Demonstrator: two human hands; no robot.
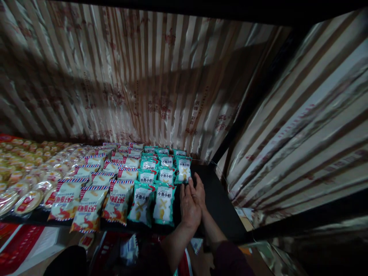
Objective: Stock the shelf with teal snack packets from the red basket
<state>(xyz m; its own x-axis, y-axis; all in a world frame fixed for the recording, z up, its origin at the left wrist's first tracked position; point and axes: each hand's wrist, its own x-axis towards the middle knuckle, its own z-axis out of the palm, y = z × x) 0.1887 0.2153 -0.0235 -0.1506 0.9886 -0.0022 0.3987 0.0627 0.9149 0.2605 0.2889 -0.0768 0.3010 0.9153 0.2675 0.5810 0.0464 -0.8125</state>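
Observation:
My left hand [190, 209] and my right hand [198, 190] are close together over the dark shelf [222, 203], partly overlapping. Their fingers stretch away from me toward the lower edge of a teal-and-white snack bag [183, 170]. The fingertips are near or at that bag; contact is hard to make out. Nothing shows in either hand, though the space under the palms is hidden. To the left of my left hand, another teal snack bag [163, 205] lies at the front of rows of the same kind.
Orange-and-white snack bags [115, 201] with striped tops and round wrapped snacks [28, 201] fill the shelf's left. Striped, shiny sheeting [161, 76] hangs behind. A dark frame post [238, 126] rises at the right. Red-edged boxes [21, 245] are below the shelf.

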